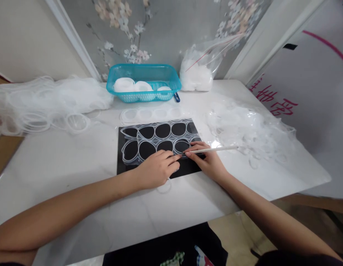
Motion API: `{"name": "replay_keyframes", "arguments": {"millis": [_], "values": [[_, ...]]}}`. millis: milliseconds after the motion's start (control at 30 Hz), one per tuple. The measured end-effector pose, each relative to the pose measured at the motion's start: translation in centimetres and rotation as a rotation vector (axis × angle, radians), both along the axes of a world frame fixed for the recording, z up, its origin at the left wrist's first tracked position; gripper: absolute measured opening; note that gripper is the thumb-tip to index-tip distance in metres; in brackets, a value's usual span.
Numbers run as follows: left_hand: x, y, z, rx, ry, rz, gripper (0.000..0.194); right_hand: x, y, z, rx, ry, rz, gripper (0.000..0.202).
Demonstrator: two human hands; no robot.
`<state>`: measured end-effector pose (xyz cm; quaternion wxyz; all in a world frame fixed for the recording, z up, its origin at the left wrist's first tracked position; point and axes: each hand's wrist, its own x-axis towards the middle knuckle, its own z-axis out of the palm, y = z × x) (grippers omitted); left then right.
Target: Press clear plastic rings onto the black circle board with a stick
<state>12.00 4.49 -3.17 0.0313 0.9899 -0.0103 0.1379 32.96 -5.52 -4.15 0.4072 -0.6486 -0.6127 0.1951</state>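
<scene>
On the black mat (188,170) lies a clear sheet (155,141) with rows of white-rimmed round outlines. My left hand (161,168) rests over its front edge, fingers reaching right and pressing on it, with nothing visible held. My right hand (208,160) grips a slim white pen-like tool (221,149), whose exact kind I cannot make out. The tool's dark tip touches or nearly touches the rim of a front-row circle, close to my left fingertips. A loose clear ring (164,187) lies partly under my left hand.
Behind the mat stand a blue plastic basket (143,96) with white round stacks and a zip bag (197,75) of white material. Clear ring scraps (49,98) pile up at left, more plastic scraps (249,127) at right. Further cut-out strips (150,114) lie behind the mat.
</scene>
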Motion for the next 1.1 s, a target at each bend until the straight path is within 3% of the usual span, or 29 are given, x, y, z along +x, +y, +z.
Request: {"name": "replay_keyframes", "arguments": {"millis": [200, 333, 400, 500, 533, 667, 733, 900, 967, 1100], "values": [[0.2, 0.1, 0.3, -0.03, 0.037, 0.007, 0.015, -0.7, -0.9, -0.8, 0.192, -0.462, 0.112, 0.018], [0.2, 0.3, 0.4, -0.089, 0.06, 0.008, 0.014, 0.3, 0.5, -0.3, 0.28, -0.69, 0.135, 0.022], [0.2, 0.5, 0.3, -0.138, 0.05, 0.017, 0.015, 2.2, 2.1, 1.0, 0.321, -0.654, -0.005, 0.021], [0.2, 0.9, 0.7, -0.2, 0.069, 0.004, 0.018, 5.2, 3.7, 3.4, 0.431, -0.462, -0.418, 0.02], [0.3, 1.0, 1.0, -0.209, 0.091, -0.003, 0.018, 5.7, 3.8, 4.0, 0.454, -0.405, -0.495, 0.021], [1.1, 1.3, 2.8, -0.232, 0.22, 0.07, 0.016, 5.5, 1.8, 3.9, 0.289, -0.261, -0.408, 0.023], [1.7, 1.3, 3.6, -0.216, 0.283, 0.126, 0.018, 5.2, 0.6, 3.2, 0.266, -0.18, -0.452, 0.022], [3.0, 1.3, 4.3, -0.105, 0.323, 0.131, 0.017, 6.0, -0.1, 3.0, 0.656, 0.099, -0.793, 0.017], [3.2, 1.3, 4.1, -0.101, 0.281, 0.057, 0.018, 5.8, -0.3, 3.0, 0.609, 0.083, -0.733, 0.017], [3.3, 0.9, 3.1, -0.012, 0.136, -0.127, 0.018, 4.3, -0.8, 1.7, 0.135, 0.135, -0.265, 0.022]]}}
